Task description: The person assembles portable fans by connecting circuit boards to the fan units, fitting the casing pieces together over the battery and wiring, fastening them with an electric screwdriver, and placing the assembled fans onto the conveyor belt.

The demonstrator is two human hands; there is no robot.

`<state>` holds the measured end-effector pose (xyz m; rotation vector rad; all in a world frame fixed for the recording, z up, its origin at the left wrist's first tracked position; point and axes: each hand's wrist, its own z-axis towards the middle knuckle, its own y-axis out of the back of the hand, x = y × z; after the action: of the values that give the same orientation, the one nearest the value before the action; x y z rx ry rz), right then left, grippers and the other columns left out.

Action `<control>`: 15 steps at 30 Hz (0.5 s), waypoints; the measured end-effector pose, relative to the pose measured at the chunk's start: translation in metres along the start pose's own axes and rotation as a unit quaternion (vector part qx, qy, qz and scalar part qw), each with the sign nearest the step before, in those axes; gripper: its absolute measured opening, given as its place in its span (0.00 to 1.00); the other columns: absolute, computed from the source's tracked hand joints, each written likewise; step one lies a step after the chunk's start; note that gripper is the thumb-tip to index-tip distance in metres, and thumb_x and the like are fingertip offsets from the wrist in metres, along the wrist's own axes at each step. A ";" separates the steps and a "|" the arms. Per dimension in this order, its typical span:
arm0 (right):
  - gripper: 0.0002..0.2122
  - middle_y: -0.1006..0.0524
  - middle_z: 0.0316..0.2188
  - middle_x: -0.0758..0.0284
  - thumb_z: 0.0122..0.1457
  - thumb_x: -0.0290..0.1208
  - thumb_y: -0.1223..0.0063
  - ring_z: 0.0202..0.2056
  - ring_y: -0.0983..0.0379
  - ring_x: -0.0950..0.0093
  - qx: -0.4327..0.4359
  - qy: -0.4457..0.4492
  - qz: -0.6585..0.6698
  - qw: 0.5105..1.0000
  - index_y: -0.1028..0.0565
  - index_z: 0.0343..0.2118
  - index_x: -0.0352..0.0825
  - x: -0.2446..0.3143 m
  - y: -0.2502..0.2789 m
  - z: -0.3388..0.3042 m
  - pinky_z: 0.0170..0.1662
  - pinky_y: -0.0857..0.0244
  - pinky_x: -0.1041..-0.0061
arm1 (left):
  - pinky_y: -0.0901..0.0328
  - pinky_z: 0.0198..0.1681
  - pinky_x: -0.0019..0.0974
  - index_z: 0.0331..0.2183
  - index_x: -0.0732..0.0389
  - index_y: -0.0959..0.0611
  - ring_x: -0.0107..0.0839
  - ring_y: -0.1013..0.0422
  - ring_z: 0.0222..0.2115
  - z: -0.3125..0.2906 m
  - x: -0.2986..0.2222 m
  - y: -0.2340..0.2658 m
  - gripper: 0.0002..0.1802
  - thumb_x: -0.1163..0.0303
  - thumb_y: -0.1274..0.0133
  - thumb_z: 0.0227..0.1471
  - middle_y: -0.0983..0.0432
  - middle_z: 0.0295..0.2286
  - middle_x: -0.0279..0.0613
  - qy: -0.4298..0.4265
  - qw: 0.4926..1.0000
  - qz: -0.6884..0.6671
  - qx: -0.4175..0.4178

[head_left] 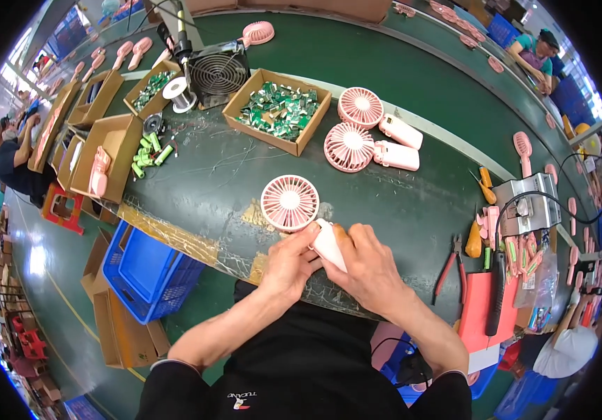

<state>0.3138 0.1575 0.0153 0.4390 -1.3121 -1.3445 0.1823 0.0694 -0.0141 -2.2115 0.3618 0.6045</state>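
Observation:
A small pink handheld fan (pixel 290 203) lies over the front part of the dark green workbench, its round grille pointing away from me and its pale handle toward me. My left hand (pixel 291 260) grips the handle from the left, thumb near where it meets the fan head. From the right, my right hand (pixel 365 264) closes over the same handle, with an orange-brown patch showing by its fingers. What lies under the fingers is hidden. Beyond, to the right, two more pink fans (pixel 348 147) rest side by side.
A cardboard box of green circuit boards (pixel 278 110) stands at the back, beside a black fume fan (pixel 220 73) and a solder spool (pixel 179 94). Green battery cells (pixel 151 155) lie left. Red-handled cutters (pixel 451 266), a soldering iron (pixel 497 294) and orange-handled screwdrivers (pixel 474 239) lie right.

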 end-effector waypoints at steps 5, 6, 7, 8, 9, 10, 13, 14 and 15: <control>0.21 0.33 0.29 0.58 0.47 0.28 0.37 0.31 0.29 0.59 0.012 -0.034 0.033 0.999 0.28 0.44 0.26 0.002 0.005 0.008 0.32 0.31 0.63 | 0.31 0.47 0.44 0.42 0.67 0.23 0.34 0.26 0.41 0.003 -0.006 0.003 0.15 0.65 0.48 0.59 0.24 0.38 0.44 0.017 1.000 -0.005 0.010; 0.21 0.33 0.29 0.58 0.46 0.28 0.37 0.30 0.29 0.58 0.017 -0.043 0.043 0.998 0.27 0.44 0.26 0.001 0.006 0.009 0.32 0.31 0.63 | 0.31 0.47 0.44 0.42 0.67 0.23 0.34 0.26 0.41 0.003 -0.007 0.003 0.15 0.65 0.48 0.59 0.24 0.38 0.44 0.016 1.000 -0.007 0.008; 0.21 0.33 0.29 0.58 0.46 0.28 0.37 0.30 0.29 0.58 0.020 -0.042 0.043 0.998 0.27 0.44 0.26 0.001 0.006 0.009 0.32 0.31 0.63 | 0.31 0.47 0.44 0.42 0.67 0.23 0.35 0.27 0.41 0.003 -0.008 0.003 0.15 0.65 0.47 0.58 0.24 0.38 0.44 0.020 1.000 -0.008 0.009; 0.21 0.33 0.29 0.58 0.46 0.28 0.36 0.29 0.29 0.58 0.018 -0.044 0.043 0.998 0.27 0.44 0.26 0.000 0.006 0.010 0.32 0.32 0.62 | 0.31 0.47 0.45 0.41 0.67 0.23 0.35 0.27 0.41 0.003 -0.009 0.003 0.15 0.65 0.47 0.57 0.24 0.38 0.44 0.024 1.000 -0.009 0.011; 0.22 0.33 0.28 0.57 0.46 0.28 0.36 0.28 0.29 0.58 0.015 -0.046 0.043 0.998 0.27 0.44 0.26 0.001 0.006 0.011 0.31 0.32 0.62 | 0.31 0.47 0.45 0.41 0.67 0.23 0.35 0.27 0.41 0.003 -0.008 0.004 0.15 0.65 0.47 0.57 0.24 0.38 0.44 0.024 1.000 -0.011 0.010; 0.22 0.33 0.28 0.57 0.46 0.28 0.36 0.28 0.29 0.58 0.018 -0.045 0.043 0.998 0.27 0.44 0.26 0.001 0.006 0.011 0.31 0.32 0.62 | 0.31 0.47 0.45 0.41 0.67 0.23 0.35 0.27 0.41 0.004 -0.008 0.004 0.16 0.64 0.47 0.57 0.24 0.38 0.44 0.023 1.000 -0.016 0.012; 0.22 0.33 0.28 0.57 0.45 0.27 0.36 0.28 0.29 0.58 0.035 -0.059 0.051 0.996 0.27 0.45 0.26 0.003 0.007 0.010 0.31 0.33 0.62 | 0.31 0.47 0.45 0.41 0.66 0.23 0.35 0.27 0.41 0.002 -0.009 0.003 0.16 0.64 0.46 0.56 0.24 0.37 0.44 0.023 0.999 -0.023 0.014; 0.22 0.33 0.28 0.57 0.45 0.27 0.36 0.28 0.29 0.58 0.032 -0.063 0.051 0.996 0.27 0.45 0.26 0.003 0.006 0.009 0.30 0.33 0.63 | 0.31 0.47 0.44 0.41 0.66 0.23 0.35 0.27 0.40 0.001 -0.010 0.003 0.16 0.63 0.46 0.56 0.24 0.37 0.44 0.026 0.999 -0.023 0.014; 0.22 0.33 0.28 0.57 0.45 0.26 0.36 0.28 0.29 0.58 0.029 -0.067 0.051 0.996 0.27 0.45 0.26 0.003 0.006 0.009 0.30 0.34 0.63 | 0.31 0.47 0.44 0.41 0.66 0.23 0.35 0.27 0.40 0.002 -0.010 0.003 0.16 0.63 0.46 0.56 0.24 0.37 0.44 0.025 0.999 -0.024 0.013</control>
<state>0.3079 0.1603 0.0244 0.3211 -1.4688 -1.2704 0.1722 0.0690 -0.0121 -2.2066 0.3408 0.5157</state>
